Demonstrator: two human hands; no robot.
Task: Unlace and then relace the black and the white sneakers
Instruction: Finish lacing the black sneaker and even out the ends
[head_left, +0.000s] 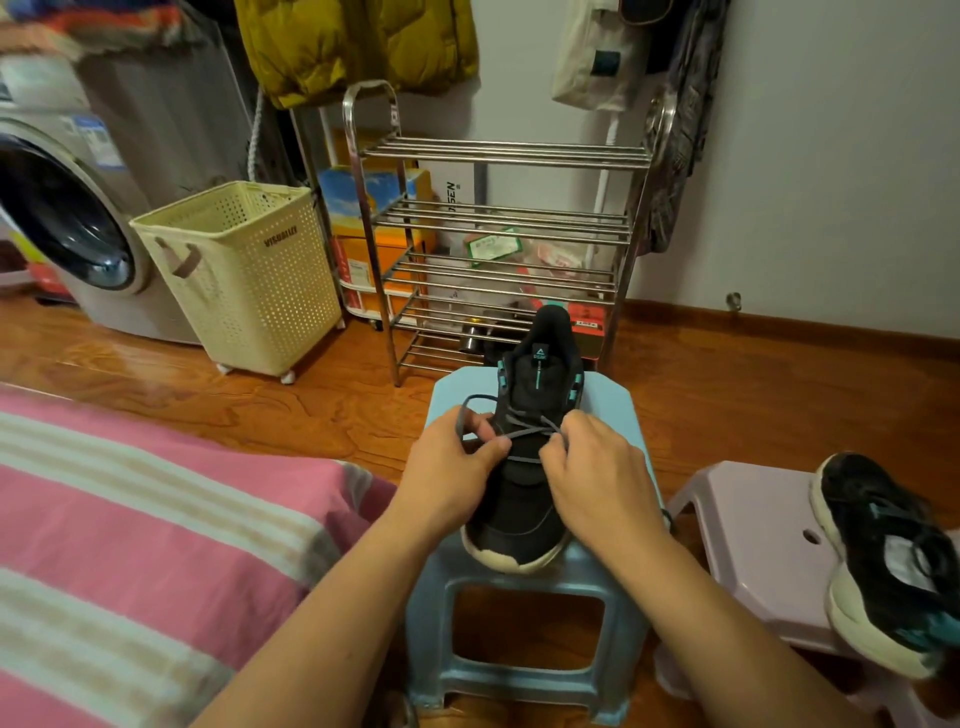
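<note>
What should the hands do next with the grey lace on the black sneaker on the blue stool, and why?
Probably draw the grey lace outward to each side to take up slack. The left hand and right hand each pinch it over the black sneaker, the upper eyelets look empty, and a loose loop stands beside the left hand.

Two black sneakers: one (524, 467) on a blue stool, a second (888, 561) on a lilac stool. Two plastic stools in all, the blue (524, 613) and the lilac (753, 525). Two hands, the left hand (447, 467) and the right hand (597, 467), both at one grey lace (519, 431) (its far ends are hidden under the fingers). One metal shoe rack (498, 234) with five tiers of bars. One cream laundry basket (244, 270). One washing machine (67, 208). One striped bed (130, 545).
</note>
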